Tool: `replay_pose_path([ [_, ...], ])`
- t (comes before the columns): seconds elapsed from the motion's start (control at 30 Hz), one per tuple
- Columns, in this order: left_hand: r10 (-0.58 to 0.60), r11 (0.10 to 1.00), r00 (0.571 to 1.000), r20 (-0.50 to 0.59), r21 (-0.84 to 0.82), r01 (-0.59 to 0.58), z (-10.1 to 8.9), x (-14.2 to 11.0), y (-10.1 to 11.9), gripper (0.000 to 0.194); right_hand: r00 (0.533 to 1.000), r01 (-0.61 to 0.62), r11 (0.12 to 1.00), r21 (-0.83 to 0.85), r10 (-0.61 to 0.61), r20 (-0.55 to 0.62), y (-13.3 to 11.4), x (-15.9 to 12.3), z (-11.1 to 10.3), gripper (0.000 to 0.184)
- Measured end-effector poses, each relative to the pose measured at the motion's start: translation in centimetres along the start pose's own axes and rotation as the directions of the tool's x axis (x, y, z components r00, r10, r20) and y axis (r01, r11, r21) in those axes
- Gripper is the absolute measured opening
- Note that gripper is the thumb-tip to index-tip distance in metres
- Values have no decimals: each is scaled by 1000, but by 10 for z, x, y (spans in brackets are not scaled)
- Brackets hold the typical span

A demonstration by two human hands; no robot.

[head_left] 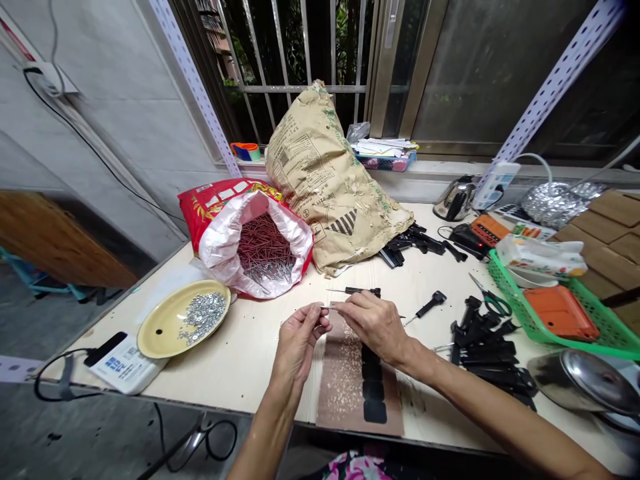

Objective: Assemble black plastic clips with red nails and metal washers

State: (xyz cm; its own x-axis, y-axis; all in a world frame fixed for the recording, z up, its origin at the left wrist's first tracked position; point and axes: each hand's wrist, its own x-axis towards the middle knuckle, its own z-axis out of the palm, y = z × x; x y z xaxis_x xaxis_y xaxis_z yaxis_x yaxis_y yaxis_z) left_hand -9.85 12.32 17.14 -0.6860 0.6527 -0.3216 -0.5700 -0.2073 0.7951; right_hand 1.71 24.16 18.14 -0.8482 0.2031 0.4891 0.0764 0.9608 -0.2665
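Biggest thing here is the pale wooden worktop (220, 373), and it's pretty packed. At the back a beat-up tan paper sack (320, 193) slumps against the window ledge. Just beside it, a red sack (220, 243) gapes open, stuffed with thin reddish-brown rods (265, 250). Off to the right there's a green basket (615, 327), with a heap of black-handled tools (493, 360) near it. A brown board (340, 393) sits at the front edge, black pads (374, 390) lined up along its right side, and a yellow dish (165, 320) of tiny silvery bits (204, 317) is over on the left. Now the 2 hands: left hand (303, 333) pinches a slim silvery piece (327, 307) above the board's far end, right hand (377, 323) has its fingertips closed at the other end of it. Fingers hide most of the piece, so can't tell its full shape.
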Motion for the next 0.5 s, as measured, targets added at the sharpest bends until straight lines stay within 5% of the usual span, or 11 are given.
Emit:
replay_pose_path([
  [0.23, 39, 991, 999, 37, 127, -43, -1, 3, -11, 37, 999, -30, 988, -155, 25, -34, -4, -5, 3, 17],
  [0.5, 76, 950, 997, 9, 303, -76, -9, 27, -23, 51, 919, 10, 986, -165, -74, -387, 13, -7, 42, 28],
])
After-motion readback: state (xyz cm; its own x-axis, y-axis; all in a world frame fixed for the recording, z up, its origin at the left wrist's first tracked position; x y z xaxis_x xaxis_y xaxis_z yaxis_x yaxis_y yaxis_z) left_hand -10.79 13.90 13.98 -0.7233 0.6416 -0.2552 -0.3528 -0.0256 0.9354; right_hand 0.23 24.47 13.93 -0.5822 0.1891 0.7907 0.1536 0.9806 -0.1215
